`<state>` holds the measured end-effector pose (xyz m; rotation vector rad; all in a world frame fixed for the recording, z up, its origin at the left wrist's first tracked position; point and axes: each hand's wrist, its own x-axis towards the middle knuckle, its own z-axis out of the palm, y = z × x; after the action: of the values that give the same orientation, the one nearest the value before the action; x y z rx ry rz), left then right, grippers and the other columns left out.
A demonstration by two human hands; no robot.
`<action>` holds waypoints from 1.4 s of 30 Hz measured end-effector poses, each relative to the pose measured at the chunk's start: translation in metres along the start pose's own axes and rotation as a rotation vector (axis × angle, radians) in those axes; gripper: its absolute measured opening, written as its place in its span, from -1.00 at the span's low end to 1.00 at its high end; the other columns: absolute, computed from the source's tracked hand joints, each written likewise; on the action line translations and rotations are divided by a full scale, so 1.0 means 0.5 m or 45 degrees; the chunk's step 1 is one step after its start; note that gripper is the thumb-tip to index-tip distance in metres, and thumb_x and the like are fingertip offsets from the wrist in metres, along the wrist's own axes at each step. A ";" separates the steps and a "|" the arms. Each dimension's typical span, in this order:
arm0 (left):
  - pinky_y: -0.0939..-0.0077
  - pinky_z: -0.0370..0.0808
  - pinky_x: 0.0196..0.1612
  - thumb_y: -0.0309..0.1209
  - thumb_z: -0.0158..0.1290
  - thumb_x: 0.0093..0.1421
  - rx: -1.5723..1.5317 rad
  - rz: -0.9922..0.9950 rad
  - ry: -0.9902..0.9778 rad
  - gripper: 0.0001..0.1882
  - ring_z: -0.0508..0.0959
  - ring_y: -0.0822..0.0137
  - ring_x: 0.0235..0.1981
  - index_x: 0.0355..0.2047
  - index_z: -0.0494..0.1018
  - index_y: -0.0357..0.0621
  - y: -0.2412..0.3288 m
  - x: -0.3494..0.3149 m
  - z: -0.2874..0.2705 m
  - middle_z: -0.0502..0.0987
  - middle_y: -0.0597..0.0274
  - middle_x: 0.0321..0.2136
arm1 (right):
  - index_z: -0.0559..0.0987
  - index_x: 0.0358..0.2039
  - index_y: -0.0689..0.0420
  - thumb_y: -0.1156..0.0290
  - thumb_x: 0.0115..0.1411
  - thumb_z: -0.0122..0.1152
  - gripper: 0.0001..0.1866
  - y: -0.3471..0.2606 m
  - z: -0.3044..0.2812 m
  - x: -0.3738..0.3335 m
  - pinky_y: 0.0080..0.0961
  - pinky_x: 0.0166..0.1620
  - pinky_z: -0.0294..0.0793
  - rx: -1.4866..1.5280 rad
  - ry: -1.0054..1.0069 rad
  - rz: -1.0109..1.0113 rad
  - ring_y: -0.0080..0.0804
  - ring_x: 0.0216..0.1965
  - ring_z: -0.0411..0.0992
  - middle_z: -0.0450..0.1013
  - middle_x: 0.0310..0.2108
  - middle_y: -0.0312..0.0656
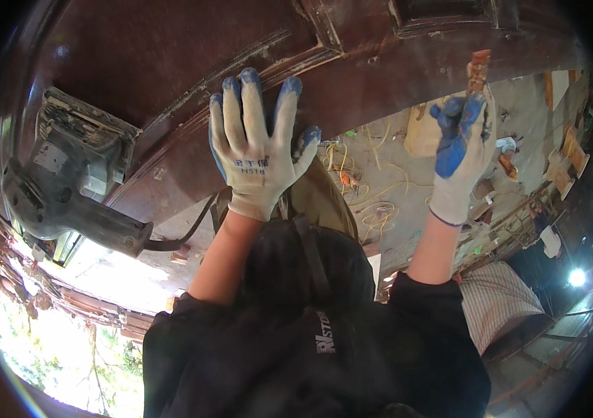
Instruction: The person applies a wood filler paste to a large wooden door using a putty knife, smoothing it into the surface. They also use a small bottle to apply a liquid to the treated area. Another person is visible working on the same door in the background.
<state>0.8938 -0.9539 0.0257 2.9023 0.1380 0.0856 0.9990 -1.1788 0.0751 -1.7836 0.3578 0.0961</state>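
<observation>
A dark brown wooden panel (129,42) with raised moulding stretches across the top of the view. My left hand (258,157), in a white glove with blue fingertips, lies with fingers spread over the panel's near edge. Off to the right, my right hand (469,157) wears a matching glove. Its fingers are curled round a narrow, worn reddish-brown strip (478,72), whose upper end sticks out above the fist; I cannot tell its exact kind. At the left, a dusty grey power sander (66,184) with a square base rests by the panel, away from both hands.
A black cord (181,240) runs from the sander's handle. Yellow cable (380,216) lies tangled on the littered floor (387,153). Wood scraps (575,150) are at the right, near a striped cloth (498,303). A bright lamp (576,277) shines at the far right.
</observation>
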 end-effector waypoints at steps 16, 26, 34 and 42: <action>-0.13 0.24 0.28 -0.09 0.25 -0.07 -0.338 0.227 -0.073 -0.37 0.31 -0.04 0.24 0.09 0.51 0.19 -0.018 -0.003 -0.022 0.35 0.09 0.21 | 0.44 -0.11 0.33 0.55 0.34 -0.06 -0.82 0.079 0.088 0.158 -0.47 -0.32 0.42 -0.734 0.299 -0.798 -0.38 -0.45 0.41 0.53 -0.38 -0.12; 0.13 0.28 0.13 -0.02 0.19 0.04 -0.382 0.053 -0.102 -0.33 0.35 0.22 0.04 0.17 0.43 0.08 0.016 0.043 -0.040 0.34 0.26 0.11 | 0.40 0.01 0.34 0.59 0.30 -0.13 -0.71 0.048 0.111 0.145 -0.33 -0.13 0.39 -1.049 0.166 -0.901 -0.15 -0.27 0.41 0.47 -0.16 0.02; 0.24 0.31 -0.05 -0.10 0.15 0.16 -0.600 0.159 -0.352 -0.51 0.41 0.19 -0.16 0.03 0.48 -0.08 0.055 0.044 -0.092 0.37 0.19 -0.16 | 0.42 0.03 0.30 0.55 0.28 -0.10 -0.69 0.048 0.123 0.158 -0.15 -0.04 0.41 -1.070 0.219 -0.920 0.05 -0.14 0.45 0.47 -0.12 0.07; 0.28 0.40 -0.08 -0.27 0.15 0.16 -0.940 0.189 -0.663 -0.80 0.53 0.21 -0.16 -0.23 0.57 -0.02 -0.016 -0.005 -0.157 0.54 0.26 -0.21 | 0.45 0.00 0.23 0.49 0.26 -0.03 -0.70 0.045 0.119 0.158 -0.07 -0.07 0.40 -1.107 0.231 -0.853 0.08 -0.15 0.44 0.48 -0.15 0.06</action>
<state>0.8855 -0.9286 0.0997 2.1057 -0.1684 -0.4848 1.0750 -1.1411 0.0193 -2.6892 -0.2200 -0.4528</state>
